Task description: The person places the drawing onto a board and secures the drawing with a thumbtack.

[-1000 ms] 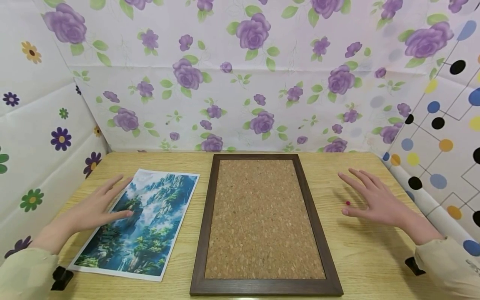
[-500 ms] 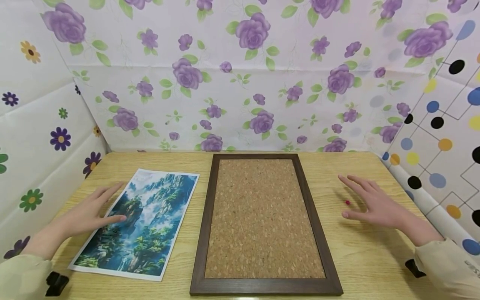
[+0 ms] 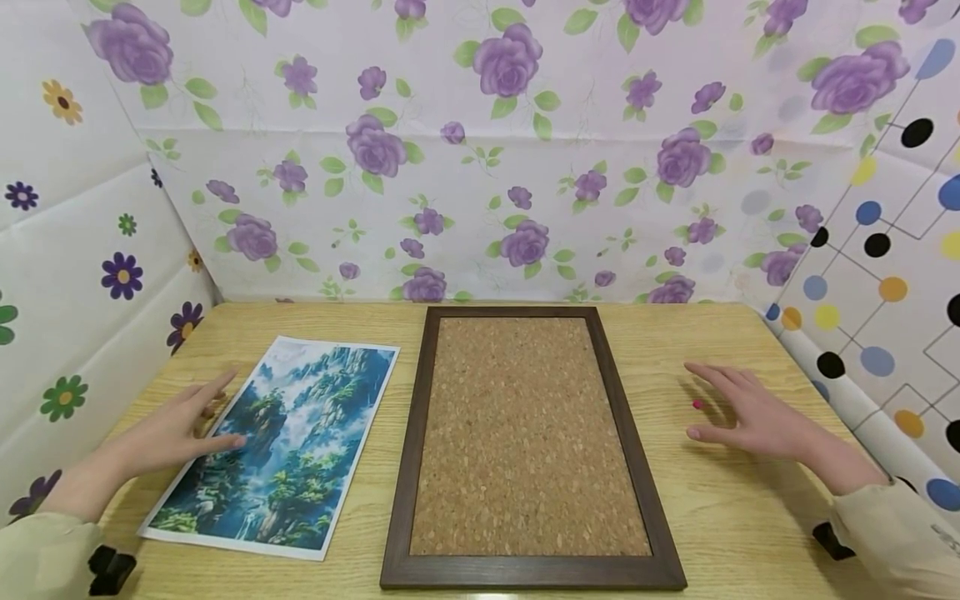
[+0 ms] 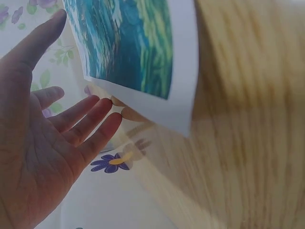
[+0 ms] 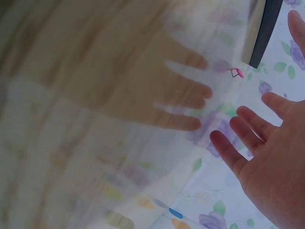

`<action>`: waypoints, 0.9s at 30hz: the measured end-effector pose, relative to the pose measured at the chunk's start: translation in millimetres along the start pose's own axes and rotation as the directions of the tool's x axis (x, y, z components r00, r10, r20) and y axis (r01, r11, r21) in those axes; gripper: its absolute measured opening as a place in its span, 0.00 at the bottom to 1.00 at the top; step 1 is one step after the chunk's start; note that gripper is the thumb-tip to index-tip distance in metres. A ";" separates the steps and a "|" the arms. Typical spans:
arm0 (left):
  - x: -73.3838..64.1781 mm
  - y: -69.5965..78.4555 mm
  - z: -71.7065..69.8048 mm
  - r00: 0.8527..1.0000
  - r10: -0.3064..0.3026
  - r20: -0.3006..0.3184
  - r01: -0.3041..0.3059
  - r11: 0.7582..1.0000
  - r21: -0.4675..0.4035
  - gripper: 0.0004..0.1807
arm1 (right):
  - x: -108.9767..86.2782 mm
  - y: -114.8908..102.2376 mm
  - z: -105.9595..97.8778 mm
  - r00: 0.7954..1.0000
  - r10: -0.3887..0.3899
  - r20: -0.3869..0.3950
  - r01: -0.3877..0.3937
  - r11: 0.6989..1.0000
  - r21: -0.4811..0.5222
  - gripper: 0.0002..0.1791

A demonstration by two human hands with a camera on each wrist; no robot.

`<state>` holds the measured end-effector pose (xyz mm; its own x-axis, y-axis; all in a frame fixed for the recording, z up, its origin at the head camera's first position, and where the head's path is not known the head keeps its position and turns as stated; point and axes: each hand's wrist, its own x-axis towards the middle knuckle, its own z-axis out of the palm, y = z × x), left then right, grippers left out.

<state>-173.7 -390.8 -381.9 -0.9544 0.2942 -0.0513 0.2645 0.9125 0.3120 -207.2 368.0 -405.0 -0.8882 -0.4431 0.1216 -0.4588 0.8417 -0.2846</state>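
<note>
A landscape print (image 3: 300,442) of misty blue-green mountains lies slanted on the table. Over its left edge hovers my left hand (image 3: 161,429), thumb above the picture, nothing held. In the left wrist view that hand's fingers (image 4: 90,126) are spread beside the paper's white border. A cork board (image 3: 528,442) in a dark brown frame lies upright at the middle. To its right, my right hand (image 3: 772,425) is held with relaxed, parted fingers and an empty palm. A tiny pink push pin (image 3: 697,404) shows between its thumb and index finger; in the right wrist view the pin (image 5: 239,73) lies beyond the fingertips.
The pale wooden table (image 3: 360,533) carries everything. Purple-rose patterned sheeting (image 3: 480,217) rises at its back edge, with a flower-patterned wall (image 3: 67,275) on the left and a dotted one (image 3: 892,333) on the right.
My left hand has drawn back to the left, uncovering more of the print. The right hand's fingers have dipped slightly. Print, board and pin stay in place.
</note>
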 end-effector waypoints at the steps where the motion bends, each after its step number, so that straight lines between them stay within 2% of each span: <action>1: 0.0 -0.3 -0.2 1.000 -0.001 0.003 0.001 1.000 -0.006 0.60 | -0.2 0.4 0.2 1.000 -0.001 0.000 0.001 1.000 -0.001 0.51; 9: -0.9 -3.8 -0.1 1.000 0.000 0.029 0.002 0.998 -0.056 0.58 | -1.1 0.9 0.8 1.000 0.007 0.012 -0.007 1.000 -0.001 0.49; 16: -1.4 -7.6 0.7 0.998 -0.028 0.056 0.034 0.994 -0.100 0.57 | -0.2 2.0 1.3 0.999 0.034 0.038 -0.034 0.999 0.001 0.48; 27: -1.1 -10.4 1.6 0.997 -0.039 0.071 0.046 0.995 -0.092 0.46 | 2.1 6.4 1.6 0.999 -0.030 0.011 0.031 0.999 -0.035 0.39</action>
<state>-175.3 -400.1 -386.5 -0.9517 0.2777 -0.1311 0.2066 0.8949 0.3956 -212.0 372.0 -408.0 -0.8735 -0.4717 0.1201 -0.4865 0.8378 -0.2477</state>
